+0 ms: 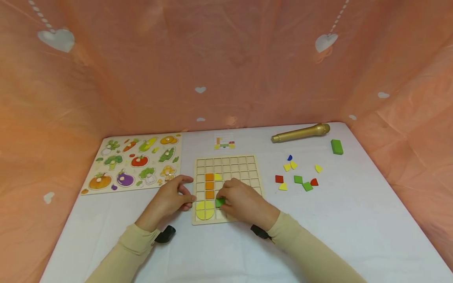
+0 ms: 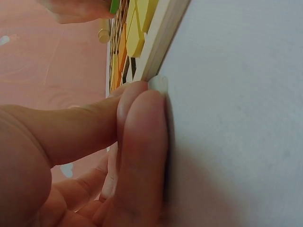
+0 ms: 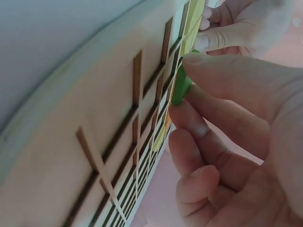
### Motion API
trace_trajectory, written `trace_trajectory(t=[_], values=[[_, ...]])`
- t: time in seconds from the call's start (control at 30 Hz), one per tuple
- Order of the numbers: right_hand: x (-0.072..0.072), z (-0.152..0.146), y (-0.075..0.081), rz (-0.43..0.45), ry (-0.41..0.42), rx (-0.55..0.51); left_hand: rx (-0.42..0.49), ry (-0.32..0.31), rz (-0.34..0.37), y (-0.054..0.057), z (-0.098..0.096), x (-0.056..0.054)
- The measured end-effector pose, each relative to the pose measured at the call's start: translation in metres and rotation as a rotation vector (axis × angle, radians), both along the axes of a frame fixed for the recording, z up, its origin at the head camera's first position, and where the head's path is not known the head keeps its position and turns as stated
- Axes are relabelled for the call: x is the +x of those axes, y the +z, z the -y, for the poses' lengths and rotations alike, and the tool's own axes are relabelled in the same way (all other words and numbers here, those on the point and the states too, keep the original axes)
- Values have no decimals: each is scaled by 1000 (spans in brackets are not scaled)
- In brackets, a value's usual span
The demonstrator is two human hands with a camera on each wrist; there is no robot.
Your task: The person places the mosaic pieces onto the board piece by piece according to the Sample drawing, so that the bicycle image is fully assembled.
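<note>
Against peach fabric [image 1: 247,78], pinching a green square tile [image 1: 220,203] with right hand [image 1: 244,201] near front-left corner of pale wooden grid board [image 1: 234,161], spreading left hand [image 1: 171,199] thumb and forefinger at its left edge.

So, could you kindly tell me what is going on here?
A person's right hand pinches a green square at a wooden grid board, while the left hand rests by the board's left edge. Three orange squares, a yellow quarter piece and a yellow circle made of four pieces lie on the board. More loose pieces lie on the table to its right.
</note>
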State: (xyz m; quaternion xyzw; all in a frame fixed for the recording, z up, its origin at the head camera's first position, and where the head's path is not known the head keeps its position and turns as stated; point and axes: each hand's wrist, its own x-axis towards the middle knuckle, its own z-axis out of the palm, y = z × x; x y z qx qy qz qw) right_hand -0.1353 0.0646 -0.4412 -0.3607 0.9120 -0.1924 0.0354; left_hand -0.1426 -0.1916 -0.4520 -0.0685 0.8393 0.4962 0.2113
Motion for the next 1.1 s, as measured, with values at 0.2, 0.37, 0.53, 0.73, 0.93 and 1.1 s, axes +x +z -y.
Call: trace_trajectory(t=[0.2,0.37,0.53,0.73,0.93,1.1], values=[[0,2,0,0,1,27,-8,-2,-9,0,0,1],[0,3,1,-1,1,34,-1,-3,-14,-1,1,2],[1,3,1,12,-7,38,12,-4,-12,-1,0,1],[1,3,1,0,-7,49,22,-3,-12,1,1,1],[1,4,0,-12,-5,62,16,-6,-13,1,2,1],[1,4,-1,-12,-9,65,13,-9,-10,1,1,1]])
